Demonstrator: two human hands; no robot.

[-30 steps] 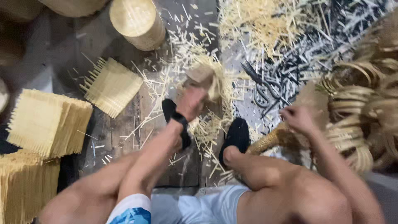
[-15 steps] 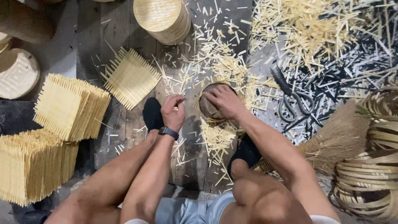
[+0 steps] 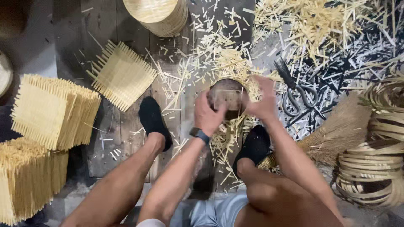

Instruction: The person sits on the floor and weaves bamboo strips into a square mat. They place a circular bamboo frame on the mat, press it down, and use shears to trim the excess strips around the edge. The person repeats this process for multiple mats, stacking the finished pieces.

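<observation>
My left hand (image 3: 208, 114) and my right hand (image 3: 264, 102) both grip a round brown mould (image 3: 227, 96) with a thin bamboo hoop around its rim, held between my two black-socked feet. A watch sits on my left wrist. The right hand is blurred. Pale bamboo offcuts lie heaped under and behind the mould (image 3: 227, 63).
A loose woven bamboo square (image 3: 122, 75) lies to the left, with stacks of such squares (image 3: 54, 110) at the far left. A round woven basket (image 3: 158, 14) stands at the top. Black scissors (image 3: 296, 90), a straw broom (image 3: 336, 134) and coiled bamboo hoops (image 3: 374, 159) are on the right.
My right hand came in from the hoops on the right to the mould. Both hands now clasp the mould from either side, with the hoop around it.
</observation>
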